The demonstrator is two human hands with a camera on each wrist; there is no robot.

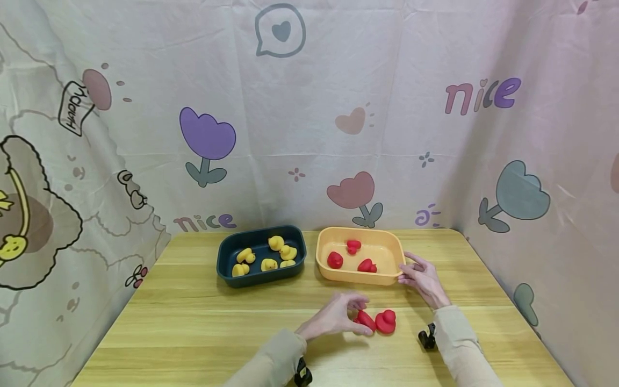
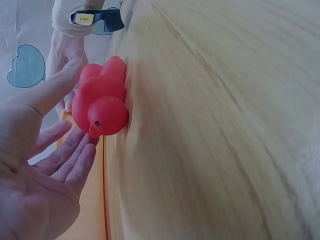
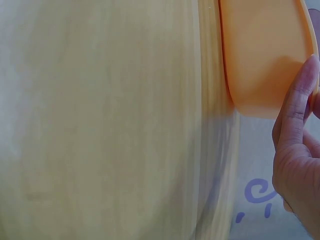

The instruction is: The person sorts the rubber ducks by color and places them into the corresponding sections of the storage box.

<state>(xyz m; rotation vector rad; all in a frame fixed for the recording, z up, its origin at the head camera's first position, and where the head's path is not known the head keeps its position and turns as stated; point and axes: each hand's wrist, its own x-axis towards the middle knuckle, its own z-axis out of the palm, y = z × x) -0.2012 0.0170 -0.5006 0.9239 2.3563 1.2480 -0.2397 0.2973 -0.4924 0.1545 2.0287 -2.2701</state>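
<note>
On the table, two red rubber ducks lie side by side: a left duck (image 1: 366, 321) and a right duck (image 1: 386, 322). My left hand (image 1: 333, 317) reaches around the left duck, thumb on the near side and fingers on the far side. In the left wrist view those fingers are spread and loosely bent beside a red duck (image 2: 102, 95), not closed round it. My right hand (image 1: 425, 282) pinches the right end of the orange tray (image 1: 358, 277) at its rim. Three red ducks lie inside that tray.
A dark blue tray (image 1: 261, 278) holding several yellow ducks stands left of the orange one. Behind both trays hangs a patterned curtain (image 1: 290, 134), which also runs along the table's sides. The wooden table (image 1: 193, 333) extends to the left and front.
</note>
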